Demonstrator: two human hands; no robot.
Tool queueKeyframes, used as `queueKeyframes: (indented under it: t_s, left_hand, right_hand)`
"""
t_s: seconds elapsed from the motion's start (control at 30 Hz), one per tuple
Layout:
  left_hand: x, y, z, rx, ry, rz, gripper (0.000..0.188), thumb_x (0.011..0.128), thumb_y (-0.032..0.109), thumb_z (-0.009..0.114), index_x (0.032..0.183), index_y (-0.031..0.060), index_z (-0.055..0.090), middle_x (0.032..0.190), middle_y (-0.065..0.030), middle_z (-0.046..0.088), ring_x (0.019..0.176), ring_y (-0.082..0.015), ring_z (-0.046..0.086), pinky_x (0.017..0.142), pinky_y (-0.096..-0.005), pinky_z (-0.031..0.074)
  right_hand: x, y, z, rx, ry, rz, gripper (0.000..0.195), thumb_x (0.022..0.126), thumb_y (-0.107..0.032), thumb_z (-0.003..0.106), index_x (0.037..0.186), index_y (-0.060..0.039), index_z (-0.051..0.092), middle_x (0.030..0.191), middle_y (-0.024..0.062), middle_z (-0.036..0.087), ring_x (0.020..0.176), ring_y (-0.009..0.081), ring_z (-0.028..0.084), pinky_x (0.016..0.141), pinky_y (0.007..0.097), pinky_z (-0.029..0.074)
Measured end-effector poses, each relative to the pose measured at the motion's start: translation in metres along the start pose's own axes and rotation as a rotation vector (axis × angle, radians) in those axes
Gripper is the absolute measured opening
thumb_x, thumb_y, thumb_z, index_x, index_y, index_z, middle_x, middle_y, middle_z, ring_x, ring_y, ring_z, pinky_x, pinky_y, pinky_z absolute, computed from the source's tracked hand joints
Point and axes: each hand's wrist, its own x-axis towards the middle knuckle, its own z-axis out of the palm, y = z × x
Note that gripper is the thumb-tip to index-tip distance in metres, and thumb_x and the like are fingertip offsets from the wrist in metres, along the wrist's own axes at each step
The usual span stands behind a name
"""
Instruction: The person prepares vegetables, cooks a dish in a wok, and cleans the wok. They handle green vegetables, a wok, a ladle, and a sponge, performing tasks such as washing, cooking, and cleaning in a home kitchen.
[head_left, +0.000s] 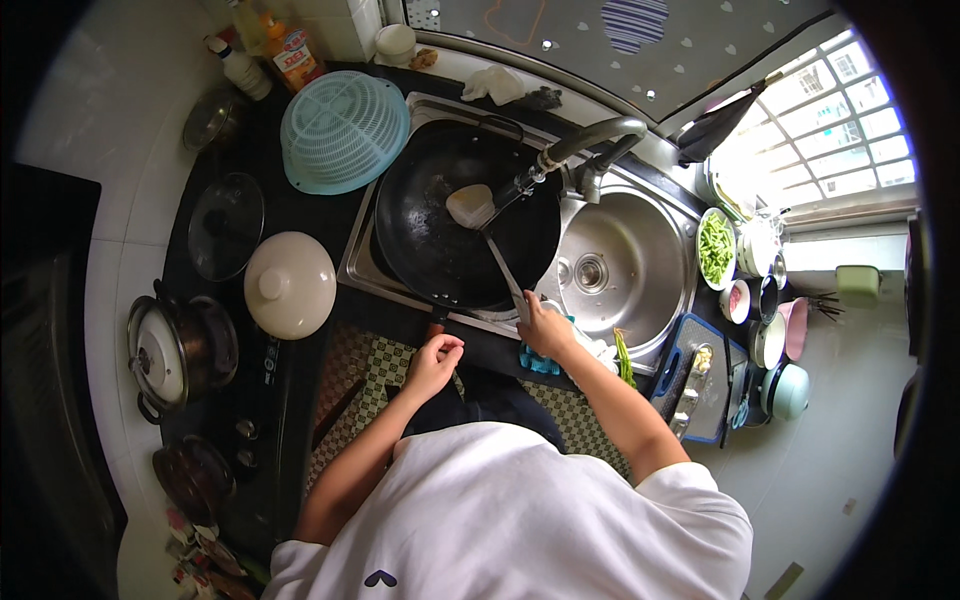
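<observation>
My right hand (546, 328) is closed around the handle of a spatula (504, 262). The spatula's broad, pale head lies inside a large black wok (420, 225), near a dark hose end that hangs from the faucet (592, 139). The wok rests over the left part of a steel double sink (637, 255). My left hand (436, 366) is beside the wok's wooden handle (436, 328), fingers loosely curled; I cannot tell whether it touches the handle. Below my right hand lies a blue cloth or scrubber (536, 361).
Left stand a light-blue plastic colander (345, 131), a cream lid (290, 286), a glass lid (226, 227) and a lidded pot (161, 364). Right are a plate of cut green vegetables (715, 249), several bowls, and a blue-edged cutting board (701, 382) with a cleaver (688, 397).
</observation>
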Motion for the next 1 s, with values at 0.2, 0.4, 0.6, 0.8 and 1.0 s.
queueKeyframes:
  t_s: [0.2,0.4,0.6,0.8,1.0]
  left_hand:
    - [0.007,-0.010,-0.017,0.171,0.144,0.074,0.008,0.080,0.011,0.057,0.083,0.0035,0.057,0.072,-0.0022,0.056,0.063,-0.0100,0.053,0.057,-0.0228,0.044]
    - [-0.021,-0.042,-0.047,0.590,0.185,-0.178,0.049,0.070,0.042,0.068,0.091,0.0023,0.048,0.083,-0.0125,0.055,0.077,-0.0244,0.055,0.065,-0.0342,0.044]
    - [-0.021,-0.036,-0.040,0.128,-0.172,-0.575,0.038,0.082,0.037,0.058,0.089,0.0013,0.049,0.069,-0.0069,0.058,0.057,-0.0133,0.057,0.051,-0.0257,0.045]
    - [-0.024,-0.046,-0.040,0.075,-0.133,-0.511,0.039,0.079,0.037,0.062,0.083,0.0005,0.049,0.064,-0.0070,0.056,0.051,-0.0130,0.055,0.047,-0.0249,0.045]
    - [-0.018,-0.050,-0.044,0.021,-0.153,-0.523,0.036,0.078,0.035,0.063,0.082,0.0015,0.051,0.065,-0.0065,0.056,0.051,-0.0128,0.055,0.047,-0.0247,0.046]
  right_hand:
    - [-0.028,-0.007,-0.010,0.296,0.217,-0.109,0.049,0.075,-0.025,0.055,0.115,-0.0007,0.043,0.078,0.0240,0.060,0.072,0.0398,0.058,0.067,0.0451,0.047]
    - [-0.068,-0.005,-0.027,0.075,0.025,-0.101,0.048,0.076,-0.025,0.054,0.114,0.0023,0.043,0.069,0.0222,0.060,0.066,0.0382,0.059,0.061,0.0437,0.047]
    - [-0.030,-0.021,-0.011,-0.029,0.090,-0.079,0.043,0.081,-0.030,0.053,0.106,0.0027,0.044,0.064,0.0215,0.059,0.063,0.0377,0.060,0.055,0.0427,0.048]
    - [0.040,-0.011,-0.049,0.062,0.045,0.077,0.057,0.078,-0.054,0.049,0.100,-0.0010,0.047,0.089,0.0243,0.060,0.087,0.0384,0.058,0.075,0.0450,0.046]
    - [0.141,0.009,-0.146,1.438,0.206,0.067,0.018,0.076,-0.017,0.055,0.090,-0.0053,0.057,0.065,0.0043,0.056,0.053,0.0120,0.050,0.043,0.0236,0.038]
